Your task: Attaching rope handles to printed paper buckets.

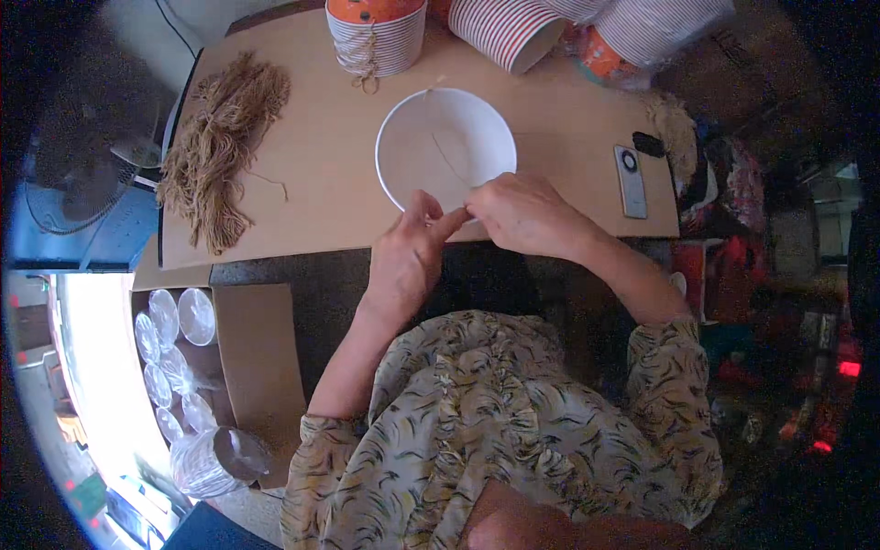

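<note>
A white round paper bucket (445,128) stands on the table with its open mouth up, close in front of me. A thin strand of twine (447,158) runs across its inside to my right hand (532,216), whose fingers are pinched at the near rim. My left hand (406,261) is beside it at the same rim, fingers curled and closed, its fingertips meeting those of the right. What lies between the left fingertips is too small to make out. On the far rim of the bucket a short piece of twine (436,83) shows.
A heap of brown twine (225,137) lies on the brown tabletop (321,183) at left. Striped paper buckets (380,46) stand or lie along the far edge. At right is a phone (631,183). A carton (261,367) of plastic-wrapped stacks stands below left.
</note>
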A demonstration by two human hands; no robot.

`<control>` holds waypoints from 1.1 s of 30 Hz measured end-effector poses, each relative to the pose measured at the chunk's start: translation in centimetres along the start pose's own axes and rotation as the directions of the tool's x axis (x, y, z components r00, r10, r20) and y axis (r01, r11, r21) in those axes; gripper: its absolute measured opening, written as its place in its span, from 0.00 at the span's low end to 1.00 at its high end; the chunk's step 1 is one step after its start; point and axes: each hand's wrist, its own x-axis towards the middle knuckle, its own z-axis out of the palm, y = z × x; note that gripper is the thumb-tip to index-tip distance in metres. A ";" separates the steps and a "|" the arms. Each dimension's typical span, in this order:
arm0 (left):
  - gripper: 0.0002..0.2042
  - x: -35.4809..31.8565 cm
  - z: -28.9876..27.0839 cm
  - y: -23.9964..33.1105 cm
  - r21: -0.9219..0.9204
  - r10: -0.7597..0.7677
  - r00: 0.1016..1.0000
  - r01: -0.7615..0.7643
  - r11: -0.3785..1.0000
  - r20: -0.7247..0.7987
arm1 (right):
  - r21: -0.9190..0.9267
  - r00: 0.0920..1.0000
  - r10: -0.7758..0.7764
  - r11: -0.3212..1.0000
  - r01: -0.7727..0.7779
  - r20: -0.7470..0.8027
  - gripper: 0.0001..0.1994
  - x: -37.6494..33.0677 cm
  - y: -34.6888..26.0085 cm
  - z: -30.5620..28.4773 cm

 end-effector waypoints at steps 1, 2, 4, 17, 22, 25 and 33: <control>0.19 0.2 0.0 -0.1 0.004 0.008 1.000 -0.008 1.000 0.001 | 0.002 1.000 0.003 1.000 -0.003 -0.008 0.07 0.0 -0.1 -0.2; 0.19 0.4 0.0 -0.1 0.016 0.007 1.000 -0.007 1.000 0.006 | 0.007 1.000 -0.004 1.000 0.004 -0.029 0.08 0.0 -0.1 -0.4; 0.18 0.7 0.3 -0.4 0.028 0.014 1.000 -0.015 1.000 0.013 | 0.012 0.998 -0.004 1.000 0.005 -0.056 0.09 -0.3 -0.1 -0.5; 0.16 1.4 -0.2 -0.7 -0.046 -0.041 0.999 0.039 0.998 -0.028 | 0.960 0.891 0.402 0.258 0.111 -0.211 0.14 -0.4 0.1 9.8; 0.16 1.5 -0.9 -0.2 -0.036 -0.094 0.995 0.095 0.995 0.028 | 0.965 0.892 0.428 -0.138 0.222 -0.144 0.12 1.0 -0.6 11.7; 0.15 1.3 -1.0 -1.5 -0.148 -0.076 0.996 0.081 0.986 0.041 | 0.971 0.877 0.442 -0.051 0.232 -0.186 0.10 0.3 -0.6 11.0; 0.09 3.8 -5.9 -3.2 -0.217 0.014 0.928 0.073 0.973 0.373 | 0.736 0.732 0.271 0.516 0.438 -0.625 0.06 -1.8 1.9 7.0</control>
